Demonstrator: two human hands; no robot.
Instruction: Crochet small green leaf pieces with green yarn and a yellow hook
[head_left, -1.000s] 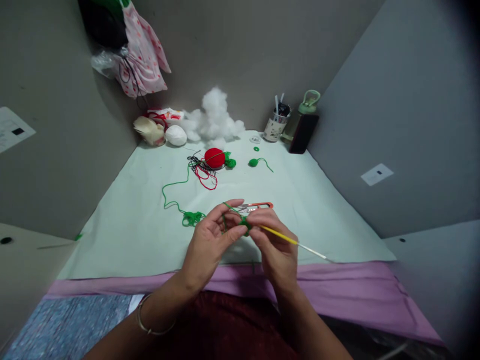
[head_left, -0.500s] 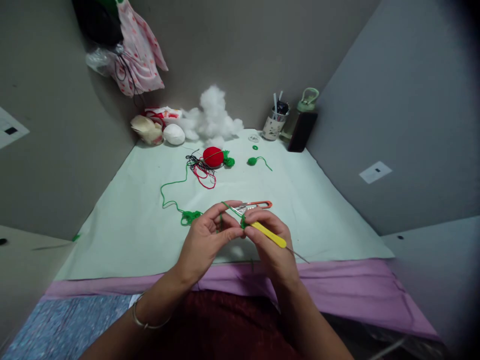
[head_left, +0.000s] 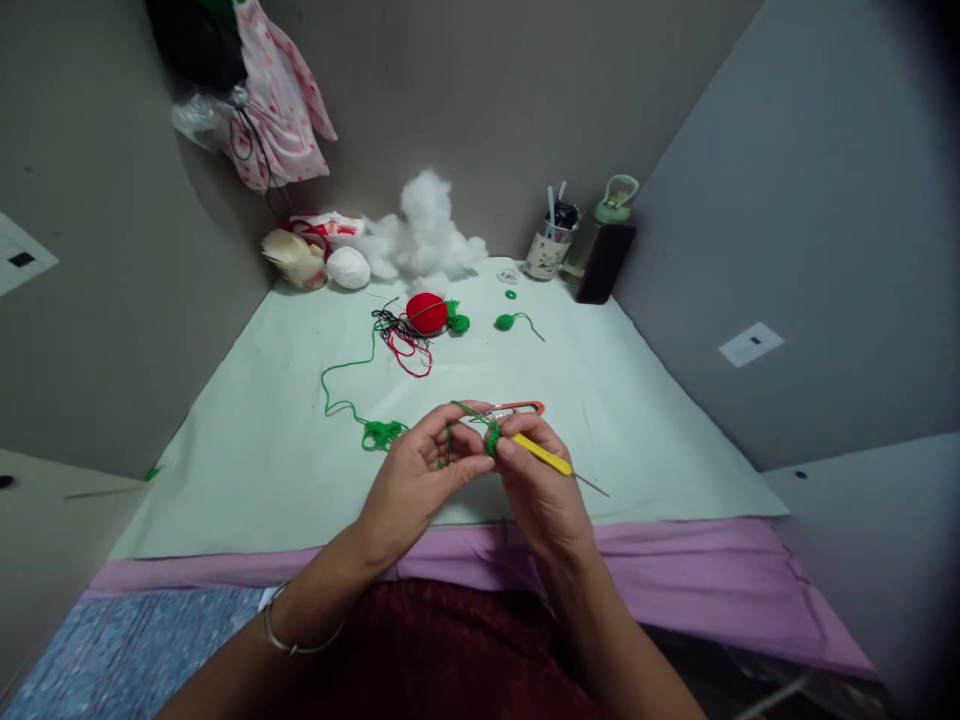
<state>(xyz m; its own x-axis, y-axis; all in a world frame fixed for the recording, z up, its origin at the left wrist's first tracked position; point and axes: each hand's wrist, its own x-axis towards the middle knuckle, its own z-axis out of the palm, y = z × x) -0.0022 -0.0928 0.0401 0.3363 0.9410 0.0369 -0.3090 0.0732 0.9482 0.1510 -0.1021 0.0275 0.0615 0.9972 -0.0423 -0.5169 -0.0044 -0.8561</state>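
Note:
My left hand [head_left: 421,477] pinches a small green crochet piece [head_left: 491,439], with green yarn [head_left: 450,440] wrapped over its fingers. My right hand [head_left: 541,490] grips a crochet hook with a yellow handle [head_left: 541,455]; its metal end points right and its tip sits at the green piece. Both hands hover above the near part of the pale green table cover [head_left: 262,450]. The green yarn trails left to a small tangle [head_left: 382,434] and on across the cover.
Orange-handled snips [head_left: 517,409] lie just beyond my hands. Farther back are a red crocheted ball [head_left: 427,313], loose red and black threads [head_left: 403,345], small green pieces [head_left: 508,322], white stuffing [head_left: 427,235], a cup of tools [head_left: 550,248] and a green bottle [head_left: 600,235]. Grey partition walls enclose the table.
The yellow hook handle has swung from pointing far right to a shorter, steeper angle, and the hook has worked into the green piece. My hands stayed in place.

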